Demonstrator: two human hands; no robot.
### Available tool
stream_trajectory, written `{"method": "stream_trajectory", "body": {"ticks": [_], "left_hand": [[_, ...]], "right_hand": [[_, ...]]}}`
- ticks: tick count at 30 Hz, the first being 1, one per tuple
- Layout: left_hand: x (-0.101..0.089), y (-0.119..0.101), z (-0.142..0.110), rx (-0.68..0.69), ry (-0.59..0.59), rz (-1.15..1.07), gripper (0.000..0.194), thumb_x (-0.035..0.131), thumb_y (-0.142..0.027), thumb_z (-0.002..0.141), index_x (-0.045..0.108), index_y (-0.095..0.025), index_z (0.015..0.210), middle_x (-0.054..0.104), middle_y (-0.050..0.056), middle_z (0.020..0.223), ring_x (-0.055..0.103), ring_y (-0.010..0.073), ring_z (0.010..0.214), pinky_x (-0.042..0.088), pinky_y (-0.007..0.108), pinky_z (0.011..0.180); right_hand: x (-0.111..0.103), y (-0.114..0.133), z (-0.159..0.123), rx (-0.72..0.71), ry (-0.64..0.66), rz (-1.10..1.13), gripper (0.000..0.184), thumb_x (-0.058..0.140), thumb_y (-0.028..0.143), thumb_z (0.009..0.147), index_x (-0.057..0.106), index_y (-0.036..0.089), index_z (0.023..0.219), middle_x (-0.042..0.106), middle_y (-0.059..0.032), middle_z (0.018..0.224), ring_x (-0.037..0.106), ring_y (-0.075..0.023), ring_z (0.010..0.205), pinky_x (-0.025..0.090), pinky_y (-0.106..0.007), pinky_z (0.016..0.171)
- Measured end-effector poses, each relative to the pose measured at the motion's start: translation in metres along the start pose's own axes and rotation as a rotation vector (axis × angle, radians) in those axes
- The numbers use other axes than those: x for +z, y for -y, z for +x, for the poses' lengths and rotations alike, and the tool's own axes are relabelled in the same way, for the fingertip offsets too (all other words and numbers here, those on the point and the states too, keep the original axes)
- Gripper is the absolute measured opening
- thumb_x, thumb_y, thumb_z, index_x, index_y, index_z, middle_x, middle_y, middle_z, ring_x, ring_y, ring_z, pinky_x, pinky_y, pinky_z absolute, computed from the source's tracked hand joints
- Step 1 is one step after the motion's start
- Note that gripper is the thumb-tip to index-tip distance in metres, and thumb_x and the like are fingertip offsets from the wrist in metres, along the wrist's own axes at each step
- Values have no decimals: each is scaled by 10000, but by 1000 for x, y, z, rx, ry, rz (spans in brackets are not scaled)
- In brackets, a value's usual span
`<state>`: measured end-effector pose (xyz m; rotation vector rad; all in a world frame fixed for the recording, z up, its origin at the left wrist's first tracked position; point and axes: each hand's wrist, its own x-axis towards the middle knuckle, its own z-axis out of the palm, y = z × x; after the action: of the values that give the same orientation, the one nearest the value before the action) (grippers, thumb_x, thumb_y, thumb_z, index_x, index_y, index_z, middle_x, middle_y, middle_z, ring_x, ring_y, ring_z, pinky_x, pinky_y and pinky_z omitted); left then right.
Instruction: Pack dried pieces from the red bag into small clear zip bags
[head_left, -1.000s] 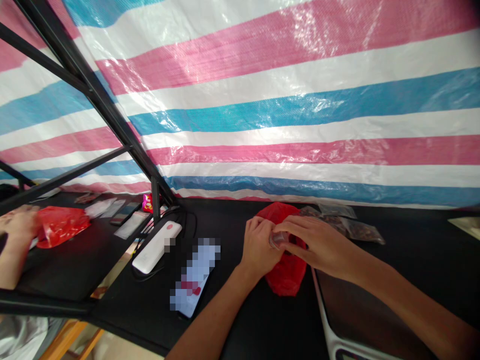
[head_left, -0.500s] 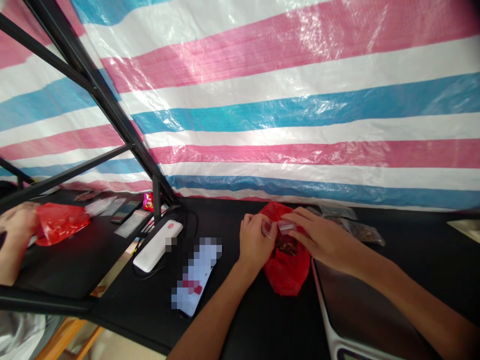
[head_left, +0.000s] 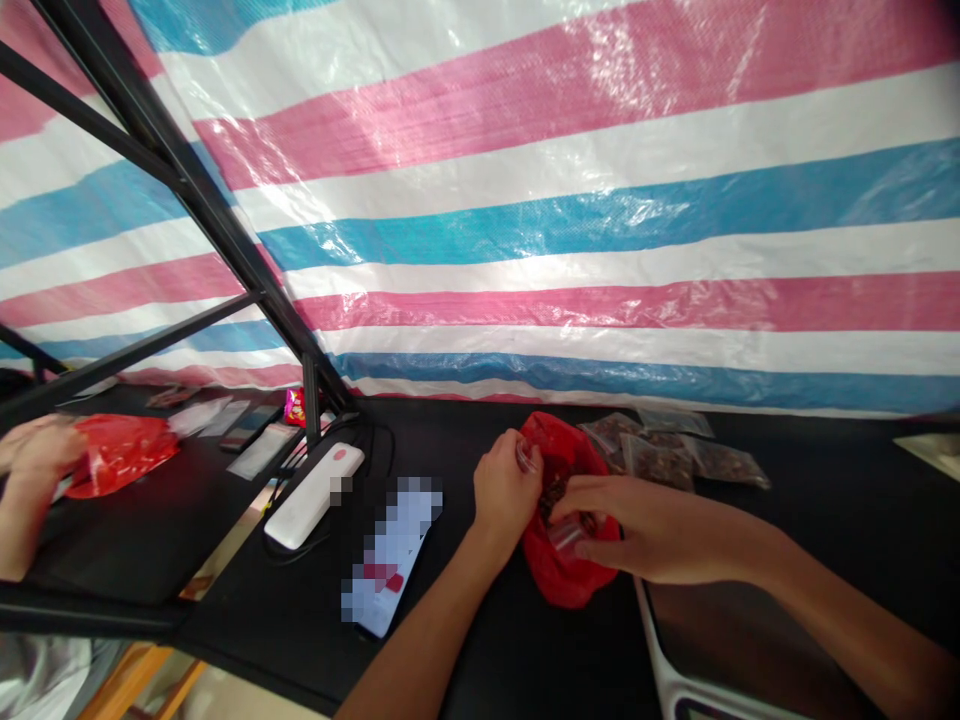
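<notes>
A red plastic bag with dark brown bits inside lies open on the black table. My left hand is closed on the bag's left rim, pinching a small clear thing at the top. My right hand reaches into the bag's mouth from the right, fingers closed on a small clear plastic pouch. Several small filled clear pouches lie just behind the bag.
A white power strip with cables and a blurred phone-like object lie left of my hands. A tray edge sits under my right forearm. At far left another person's hand holds a second red bag. A striped tarp backs the table.
My right hand has dropped from above the bag's top into its mouth with the clear pouch. My left hand has shifted to the bag's left rim, pulling it open.
</notes>
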<state>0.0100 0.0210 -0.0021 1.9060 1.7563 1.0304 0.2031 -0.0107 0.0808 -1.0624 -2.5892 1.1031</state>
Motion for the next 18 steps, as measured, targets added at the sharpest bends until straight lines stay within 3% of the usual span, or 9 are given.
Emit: {"method": "stream_trajectory", "body": {"ticks": [6,10,12,15,16,18], "left_hand": [[6,0,3,-10,85,-467,177,606,-313,959,542,-218,824,541,-45,699,497,125,634,377,248,632],[8,-1,7,25,155,-693,181,600,-366,975,553,-211,894,635,6,851,585,145,750,470,261,731],[4,-3,7,56,84,-604,162,575,-346,989,537,-216,901,652,45,974,630,170,872,493,290,833],[-7,-11,3,-17,-125,-194,156,541,-324,999,498,-227,885,599,86,1073,642,219,980,484,336,889],[-12,-14,1,-71,-127,-55,142,544,-343,997,502,-229,924,588,99,1113,654,239,988,486,346,866],[-20,-22,-7,-144,13,133,186,554,-398,985,509,-222,1028,597,116,1116,683,278,931,486,372,808]], "right_hand": [[6,-4,2,-9,-42,-20,281,636,261,957,744,242,1215,730,-60,1173,689,-241,1058,494,-347,974],[14,-11,10,-29,-101,-63,269,659,268,944,739,240,1199,710,-68,1235,690,-241,1075,504,-338,969],[17,-17,13,1,-181,-133,222,643,285,964,739,243,1160,710,-65,1202,699,-236,1029,518,-336,924],[19,-27,17,85,-290,-279,212,642,287,973,711,276,1173,705,-39,1168,715,-229,949,529,-341,841],[19,-29,17,111,-315,-330,229,644,282,971,698,286,1194,700,-36,1188,720,-234,953,530,-345,830],[18,-34,17,172,-350,-426,256,635,276,975,678,290,1227,690,-45,1238,731,-251,971,534,-356,813]]}}
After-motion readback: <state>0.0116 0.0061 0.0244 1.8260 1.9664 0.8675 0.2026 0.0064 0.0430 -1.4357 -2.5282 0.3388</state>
